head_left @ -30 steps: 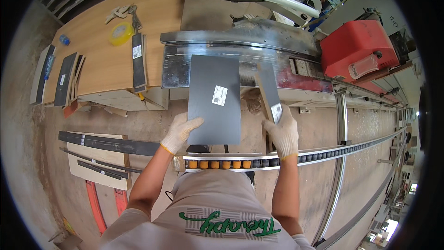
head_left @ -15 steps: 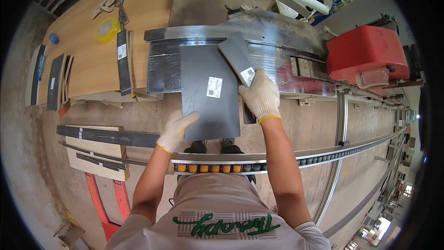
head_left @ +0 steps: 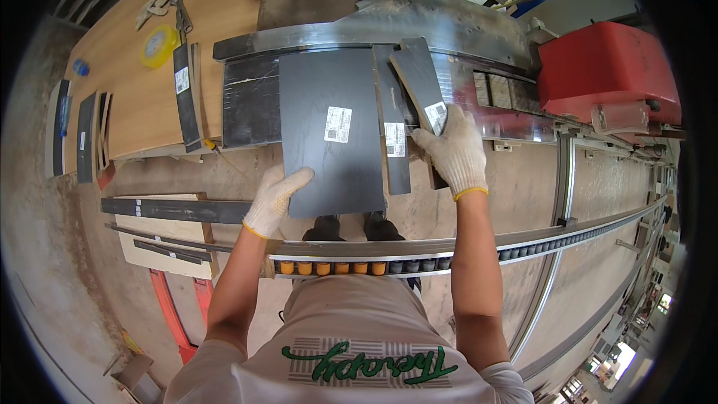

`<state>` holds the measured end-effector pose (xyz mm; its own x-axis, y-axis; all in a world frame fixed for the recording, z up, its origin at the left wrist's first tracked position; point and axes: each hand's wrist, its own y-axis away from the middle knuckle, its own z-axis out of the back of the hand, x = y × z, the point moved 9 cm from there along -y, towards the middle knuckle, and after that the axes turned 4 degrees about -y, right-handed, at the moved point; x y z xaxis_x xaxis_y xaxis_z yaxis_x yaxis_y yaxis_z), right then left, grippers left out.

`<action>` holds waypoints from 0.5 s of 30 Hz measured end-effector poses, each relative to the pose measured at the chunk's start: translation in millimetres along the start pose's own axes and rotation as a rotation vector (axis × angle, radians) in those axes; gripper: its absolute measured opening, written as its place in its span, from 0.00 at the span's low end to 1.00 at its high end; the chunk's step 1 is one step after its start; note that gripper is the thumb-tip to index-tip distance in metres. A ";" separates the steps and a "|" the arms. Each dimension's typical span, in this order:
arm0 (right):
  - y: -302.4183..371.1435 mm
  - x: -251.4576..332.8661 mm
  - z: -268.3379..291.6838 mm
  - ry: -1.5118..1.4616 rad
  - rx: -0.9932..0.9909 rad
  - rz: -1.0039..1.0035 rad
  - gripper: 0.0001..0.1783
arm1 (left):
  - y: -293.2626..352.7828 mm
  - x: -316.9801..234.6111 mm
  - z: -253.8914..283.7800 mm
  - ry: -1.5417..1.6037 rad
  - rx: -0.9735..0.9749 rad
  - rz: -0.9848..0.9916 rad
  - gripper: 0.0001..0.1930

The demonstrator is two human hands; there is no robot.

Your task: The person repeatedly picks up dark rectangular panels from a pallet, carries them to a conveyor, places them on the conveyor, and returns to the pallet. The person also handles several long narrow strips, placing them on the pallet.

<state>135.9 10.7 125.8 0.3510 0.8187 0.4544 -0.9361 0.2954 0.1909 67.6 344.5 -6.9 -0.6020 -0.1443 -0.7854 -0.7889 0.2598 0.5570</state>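
Observation:
A large dark grey board (head_left: 329, 172) with a white label lies on the metal machine bed, its near end jutting past the front edge. My left hand (head_left: 274, 200), in a white knit glove, grips the board's near left edge, thumb on top. In my gloved right hand (head_left: 458, 148) is the near end of a narrow dark board (head_left: 419, 67), labelled and slanting away to the far left. Between it and the large board lies another narrow board (head_left: 390, 101) with a label. Part of a further dark piece shows beneath my right hand.
Left stands a wooden table (head_left: 134, 112) with dark strips (head_left: 184, 97), yellow tape (head_left: 158, 46) and pliers (head_left: 182, 15). A red machine housing (head_left: 606, 75) is at right. A roller rail (head_left: 419, 251) crosses before my body. More strips (head_left: 179, 209) lie lower left.
My right hand has moved right with its narrow board, baring the other narrow board beside the large one. My left hand keeps its hold on the large board. The view has shifted slightly.

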 end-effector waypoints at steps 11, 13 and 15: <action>8.0 -7.9 -16.0 -0.012 0.031 -0.011 0.34 | 1.1 -7.5 -0.3 -0.061 -0.016 0.011 0.21; 5.9 -6.5 -18.3 -0.029 0.022 -0.007 0.35 | 0.5 -7.0 0.1 -0.092 -0.021 0.019 0.21; 7.3 -4.9 -14.5 -0.121 0.002 0.036 0.35 | 0.3 -7.4 0.2 -0.091 -0.029 0.011 0.19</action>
<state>127.0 16.0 112.3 0.3170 0.7634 0.5628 -0.9483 0.2658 0.1736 71.8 345.8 -0.9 -0.5977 -0.0535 -0.7999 -0.7864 0.2334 0.5720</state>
